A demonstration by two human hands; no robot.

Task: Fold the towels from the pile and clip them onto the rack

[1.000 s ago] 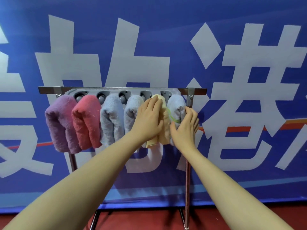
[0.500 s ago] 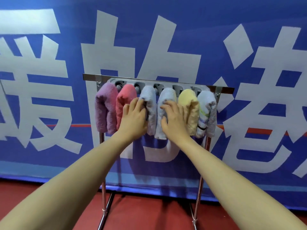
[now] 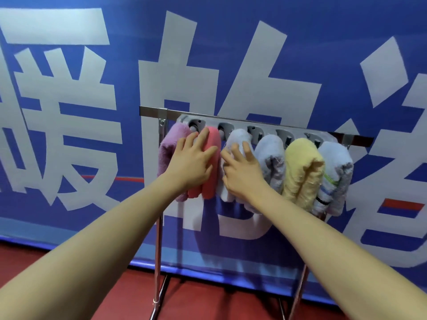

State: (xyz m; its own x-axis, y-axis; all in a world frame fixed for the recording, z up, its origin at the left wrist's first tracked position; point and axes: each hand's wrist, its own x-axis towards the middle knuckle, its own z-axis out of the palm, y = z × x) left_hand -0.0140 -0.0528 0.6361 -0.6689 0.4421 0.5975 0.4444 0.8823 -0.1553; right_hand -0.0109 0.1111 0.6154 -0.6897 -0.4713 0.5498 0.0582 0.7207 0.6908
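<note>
Behind everything, a blue banner (image 3: 231,54) with huge pale characters, over a red floor (image 3: 208,303) at 6 o'clock. In front, a metal rack (image 3: 152,110) on thin legs, its grey clip strip (image 3: 233,125) running from 10 toward 3 o'clock along the top bar. Hanging from the clips, six folded towels side by side, long axes near vertical and tilted slightly, lower ends toward 6 o'clock: purple towel (image 3: 169,151), pink towel (image 3: 213,172), pale lilac towel (image 3: 238,138), light blue towel (image 3: 271,155), yellow towel (image 3: 302,167), striped white towel (image 3: 335,172) at the 3 o'clock end. No pile in view.

Reaching in from 7 o'clock, the left hand (image 3: 191,165): palm flat across the seam between purple and pink, fingers straight and spread, tips aimed at 1 o'clock, just short of the clips. Reaching in from 5 o'clock, the right hand (image 3: 240,174): laid on the pale lilac towel, fingers apart and slightly bent, pointing to 11 o'clock, clamping nothing. Both hands equally close to the row, nearly touching each other at the pink towel's edge.

Likely a final pressing and straightening pass, with the purple towel at 9 o'clock of the left fingers the next in line.
</note>
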